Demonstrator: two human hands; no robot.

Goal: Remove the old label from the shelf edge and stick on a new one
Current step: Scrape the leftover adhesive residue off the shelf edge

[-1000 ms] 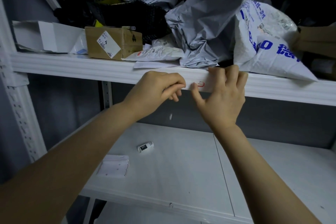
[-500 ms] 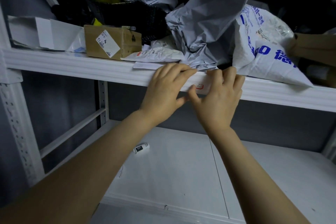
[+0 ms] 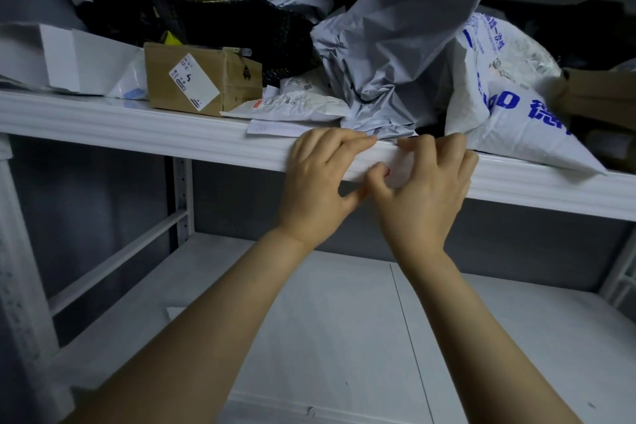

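Observation:
A white label point(image 3: 399, 167) with a small red mark sits on the front edge of the white metal shelf point(image 3: 144, 132). My right hand point(image 3: 425, 189) lies flat over the label, fingers hooked on the shelf's top rim and thumb tip at the red mark. My left hand point(image 3: 321, 182) rests right beside it on the left, fingers spread over the shelf edge, thumb under the lip touching my right thumb. Most of the label is hidden by my right hand.
The upper shelf holds a cardboard box point(image 3: 199, 79), white boxes point(image 3: 62, 58), a crumpled grey mailer bag point(image 3: 395, 55), a white bag with blue print point(image 3: 509, 103) and flat envelopes point(image 3: 296, 107). The lower shelf board point(image 3: 344, 320) lies below; a white upright point(image 3: 17, 251) stands left.
My left hand went from a loose fist by the label to an open hand laid on the shelf edge. The view shifted closer; the small roll on the lower shelf is now hidden.

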